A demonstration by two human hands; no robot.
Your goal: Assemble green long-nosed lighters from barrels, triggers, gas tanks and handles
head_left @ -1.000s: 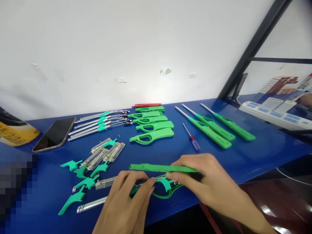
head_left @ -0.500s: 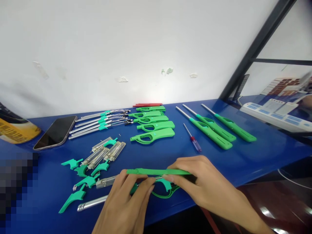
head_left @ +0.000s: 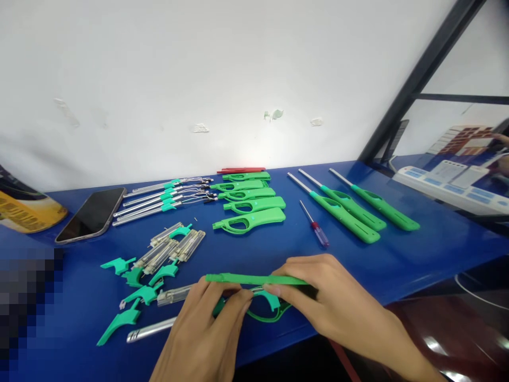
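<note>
My left hand (head_left: 202, 331) and my right hand (head_left: 334, 297) are closed on a green lighter casing (head_left: 246, 279) at the table's front edge. It is held edge-up, its upper rim running across both hands. A teal trigger (head_left: 270, 298) shows in it between my fingers, beside the looped guard. My right thumb presses at the inside near the trigger. From behind my left hand a silver metal tube (head_left: 153, 330) sticks out to the left. My fingers hide most of the casing's inside. Just left lie loose teal triggers (head_left: 124, 322) and clear fuel tanks (head_left: 161, 257).
Green casing halves (head_left: 254, 220) lie mid-table, with wired metal tubes (head_left: 147, 212) to their left. At the right are three long green lighters (head_left: 353, 225) and a screwdriver (head_left: 319, 233). A phone (head_left: 91, 215), a yellow can (head_left: 32, 212) and a power strip (head_left: 449, 191) stand farther out.
Both hands keep their grip on the casing and have barely moved. At the far right edge, another person's hand has come into view.
</note>
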